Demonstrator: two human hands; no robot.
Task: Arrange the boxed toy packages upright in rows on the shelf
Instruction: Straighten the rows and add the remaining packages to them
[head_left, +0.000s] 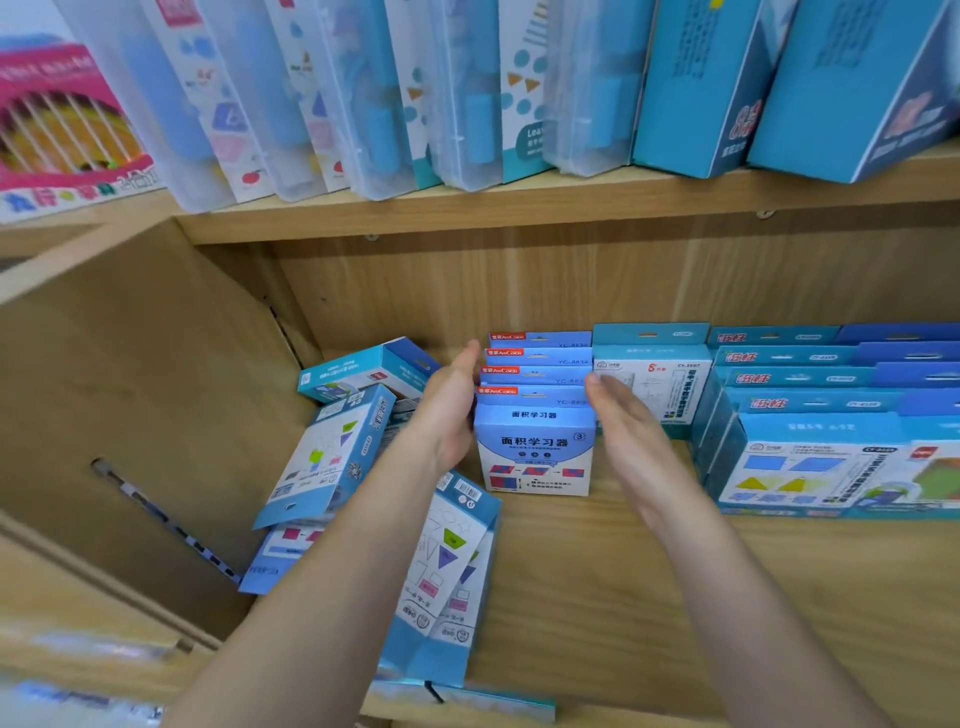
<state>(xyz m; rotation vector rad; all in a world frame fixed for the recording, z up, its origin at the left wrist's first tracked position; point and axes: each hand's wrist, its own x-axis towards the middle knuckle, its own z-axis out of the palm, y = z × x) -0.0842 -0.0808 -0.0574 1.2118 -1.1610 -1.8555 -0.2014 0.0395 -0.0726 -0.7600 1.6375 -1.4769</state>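
On the lower shelf (571, 571), my left hand (447, 410) and right hand (623, 431), fingers straight, flank the upright row (535, 447), squaring it. Next, probably: stand the toppled boxes (332, 457).

Between the hands, only the front box (535, 452) shows its face, while the boxes behind (540, 376) show just their top strips. The left forearm (358, 551) covers part of the toppled boxes (449, 558) outside the left hand (447, 410), and whether the right hand (623, 431) touches the row cannot be told. Beyond the right hand, the blue rows (831, 400) run off the frame's edge.
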